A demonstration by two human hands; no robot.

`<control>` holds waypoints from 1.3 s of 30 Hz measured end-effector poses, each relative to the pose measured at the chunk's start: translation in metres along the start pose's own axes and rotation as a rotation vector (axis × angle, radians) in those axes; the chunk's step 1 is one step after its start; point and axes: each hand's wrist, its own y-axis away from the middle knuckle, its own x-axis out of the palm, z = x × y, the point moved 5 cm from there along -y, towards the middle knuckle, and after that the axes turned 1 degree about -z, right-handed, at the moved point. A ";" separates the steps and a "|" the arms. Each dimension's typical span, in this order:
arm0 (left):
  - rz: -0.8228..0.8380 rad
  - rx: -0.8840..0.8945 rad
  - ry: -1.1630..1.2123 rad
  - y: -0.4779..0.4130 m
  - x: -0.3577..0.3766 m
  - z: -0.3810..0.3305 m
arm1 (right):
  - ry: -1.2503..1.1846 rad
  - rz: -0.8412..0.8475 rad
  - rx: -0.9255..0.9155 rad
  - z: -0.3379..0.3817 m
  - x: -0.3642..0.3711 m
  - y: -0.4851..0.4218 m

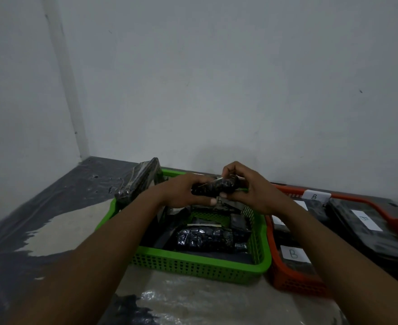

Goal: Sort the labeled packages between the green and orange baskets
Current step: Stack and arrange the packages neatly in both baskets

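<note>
Hands [181,191] [252,188] grip one black package [214,187] above green basket [200,256]; orange basket [294,277] holds B-labelled packages [366,221].

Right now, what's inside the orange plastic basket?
Black wrapped packages with white paper labels marked B lie in the orange plastic basket. Whatever lies under them is hidden.

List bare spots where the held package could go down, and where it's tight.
Free: table left of the green basket, up to the wall; table strip in front of both baskets, between the forearms; a floor strip along the green basket's near side. Crowded: orange basket, filled with B-labelled packages; green basket's far-left rim, where a black package leans.
</note>
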 end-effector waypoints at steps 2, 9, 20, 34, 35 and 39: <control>-0.073 0.059 0.029 0.000 0.002 -0.002 | 0.003 0.006 0.000 -0.004 0.000 0.006; -0.385 0.128 -0.309 -0.001 0.005 -0.004 | 0.115 -0.059 -0.001 -0.005 -0.002 0.018; -0.510 0.188 -0.141 0.025 0.008 -0.024 | 0.159 -0.164 -0.086 0.010 -0.011 0.043; -0.291 0.365 -0.020 -0.013 0.086 -0.141 | 0.506 -0.075 0.205 0.015 -0.128 0.162; -0.267 0.377 -0.022 -0.019 0.098 -0.151 | 0.527 -0.056 0.248 0.013 -0.136 0.174; -0.165 0.388 -0.015 -0.047 0.149 -0.184 | 0.608 0.059 0.399 0.003 -0.164 0.218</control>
